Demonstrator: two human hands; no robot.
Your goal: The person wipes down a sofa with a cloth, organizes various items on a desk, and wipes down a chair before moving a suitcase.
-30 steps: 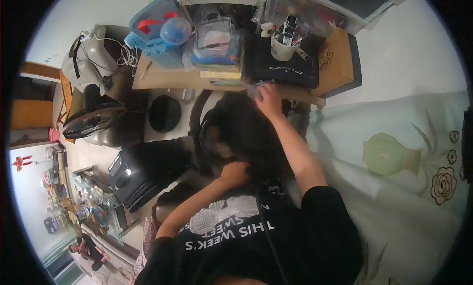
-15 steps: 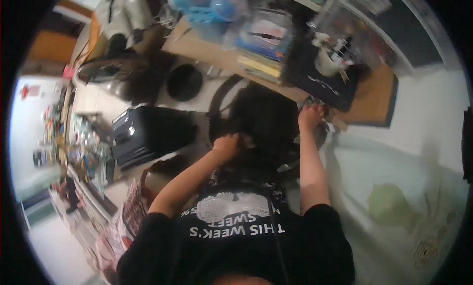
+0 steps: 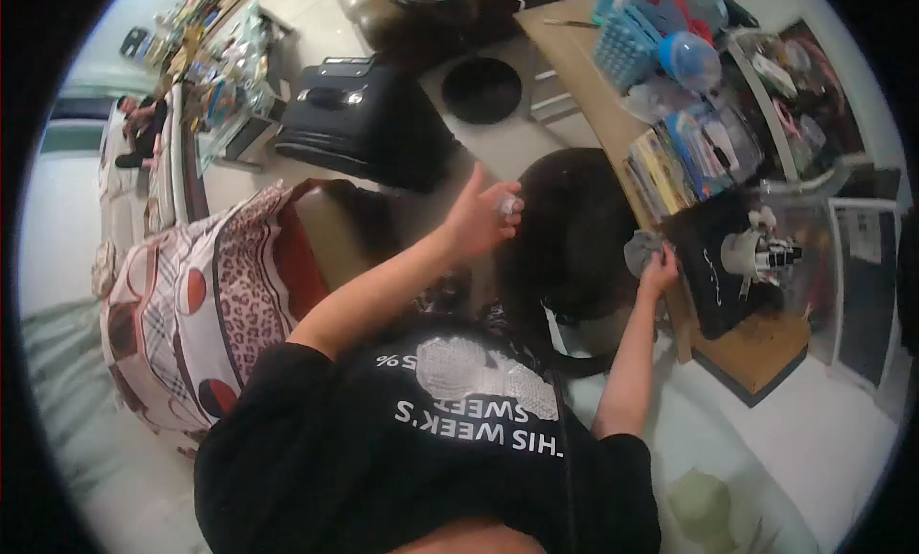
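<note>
My left hand (image 3: 486, 217) is raised beside the black chair (image 3: 565, 233), thumb up, its fingers curled round a small crumpled whitish piece (image 3: 507, 204) whose kind I cannot make out. At the desk's near edge, my right hand (image 3: 659, 270) pinches a grey crumpled cloth-like piece (image 3: 643, 251). Close to that hand lies a flat black item (image 3: 713, 276) with pale marks. A white cup (image 3: 742, 254) of pens and small items stands on it.
Books (image 3: 656, 176), a blue basket (image 3: 627, 46) and a clear case (image 3: 718, 147) sit along the desk (image 3: 574, 61). Left of the chair are a black suitcase (image 3: 359, 123), a round black stool (image 3: 481, 90) and a patterned cloth cover (image 3: 206, 310). Another person (image 3: 144, 128) sits far left.
The view has swung round, shifting the room. My left hand has risen from the dark chair, and the whitish piece now shows in it. My right hand stays near the desk edge, its grey piece now plainer.
</note>
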